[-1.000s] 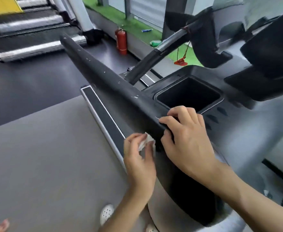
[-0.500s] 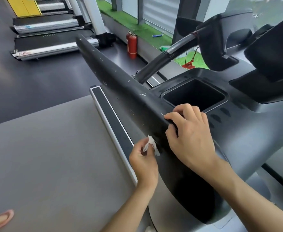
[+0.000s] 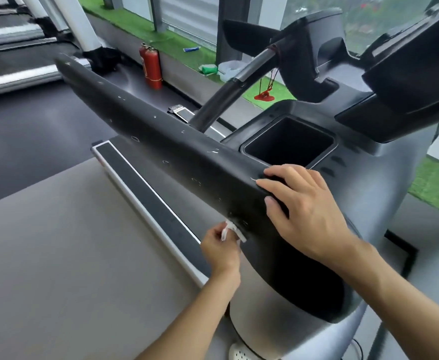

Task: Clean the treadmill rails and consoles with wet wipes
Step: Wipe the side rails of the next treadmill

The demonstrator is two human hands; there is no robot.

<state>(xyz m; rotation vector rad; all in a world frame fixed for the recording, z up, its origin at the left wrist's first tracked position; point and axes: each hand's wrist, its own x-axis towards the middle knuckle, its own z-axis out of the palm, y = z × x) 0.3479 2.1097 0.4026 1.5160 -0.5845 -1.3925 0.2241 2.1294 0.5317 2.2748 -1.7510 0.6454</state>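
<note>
Left grip (image 3: 221, 249): wipe (image 3: 229, 228); right grip (image 3: 309, 214): rail (image 3: 161, 141)

Left hand (image 3: 219, 252) presses wet wipe (image 3: 230, 229) against handrail (image 3: 176, 154); right hand (image 3: 304, 216) grips it.
</note>
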